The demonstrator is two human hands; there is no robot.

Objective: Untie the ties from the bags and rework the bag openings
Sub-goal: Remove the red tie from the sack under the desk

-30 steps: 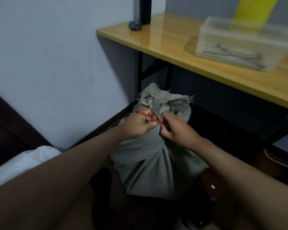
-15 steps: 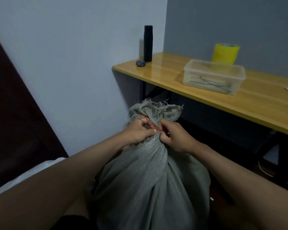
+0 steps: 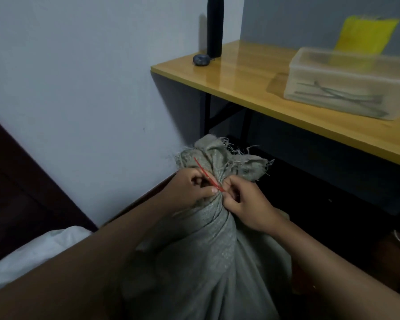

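A grey woven bag (image 3: 208,255) stands on the floor in front of me, its frayed mouth bunched above a cinched neck. A thin red tie (image 3: 207,175) runs round that neck, one end slanting up to the left. My left hand (image 3: 189,190) pinches the tie at the neck, with the thumb pressed near its lower end. My right hand (image 3: 247,202) grips the gathered neck just right of the tie, its fingers curled on the fabric and the tie's lower end.
A yellow-topped table (image 3: 252,86) stands at the right above the bag. On it are a clear plastic box (image 3: 346,82) with several ties, a yellow roll (image 3: 367,33), a black cylinder (image 3: 214,26) and a small dark object (image 3: 201,60). White cloth (image 3: 32,252) lies at the lower left.
The view has swung about while both hands stayed at the bag's neck. The tie's free end now sticks up more to the left above my left hand.
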